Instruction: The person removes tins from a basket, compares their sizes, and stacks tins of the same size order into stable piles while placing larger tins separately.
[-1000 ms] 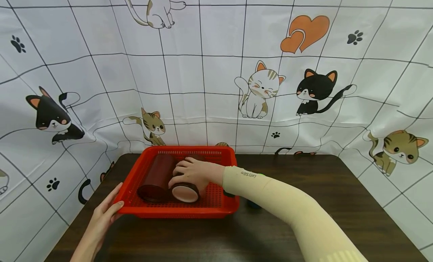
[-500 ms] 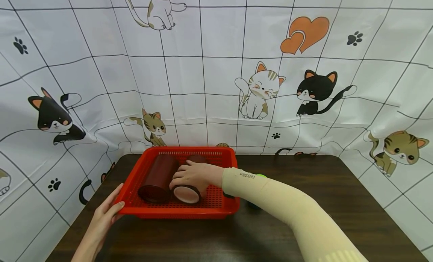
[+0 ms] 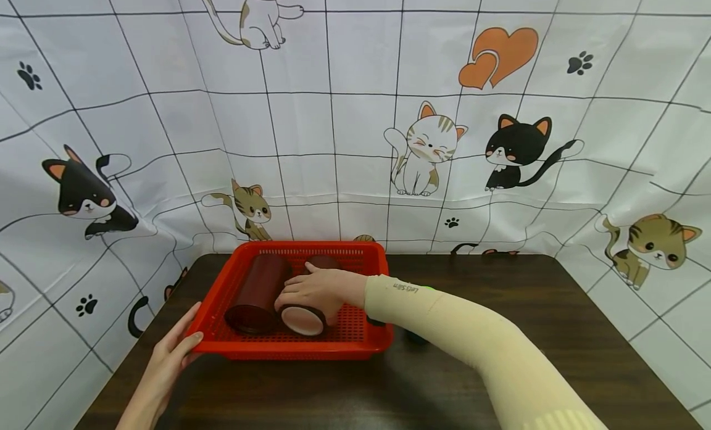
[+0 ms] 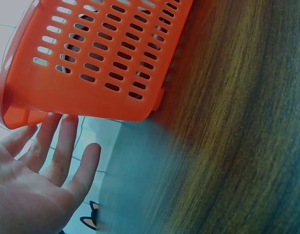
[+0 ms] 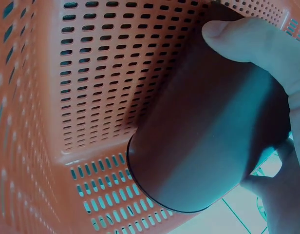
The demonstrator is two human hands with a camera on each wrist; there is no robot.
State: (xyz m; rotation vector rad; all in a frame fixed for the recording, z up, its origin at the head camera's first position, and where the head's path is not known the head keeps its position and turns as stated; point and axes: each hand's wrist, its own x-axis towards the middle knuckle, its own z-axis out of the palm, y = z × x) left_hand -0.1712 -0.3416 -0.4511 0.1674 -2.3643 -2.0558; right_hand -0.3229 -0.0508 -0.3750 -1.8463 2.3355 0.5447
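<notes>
A red perforated plastic basket (image 3: 289,351) stands on the dark wooden table. My left hand (image 3: 166,359) pinches its front left corner, thumb over the rim; in the left wrist view the fingers (image 4: 67,134) reach up to the rim's underside. Inside the basket, my right hand (image 3: 316,291) grips a dark brown cylindrical canister (image 3: 302,320) from above, its pale round end facing me. The right wrist view shows the canister's smooth side (image 5: 208,126) with my thumb lying along it. To its left lies a second dark reddish-brown canister (image 3: 261,291), on its side.
Just right of the basket, a dark object (image 3: 415,337) is mostly hidden under my right forearm, with a bit of bright green showing behind the sleeve (image 3: 444,319). A white cat-print sheet (image 3: 355,128) hangs behind and beside the table (image 3: 489,282).
My right fingers have drawn closer together over the canister, and its far end shows more behind the hand. The left hand and the basket have stayed in place.
</notes>
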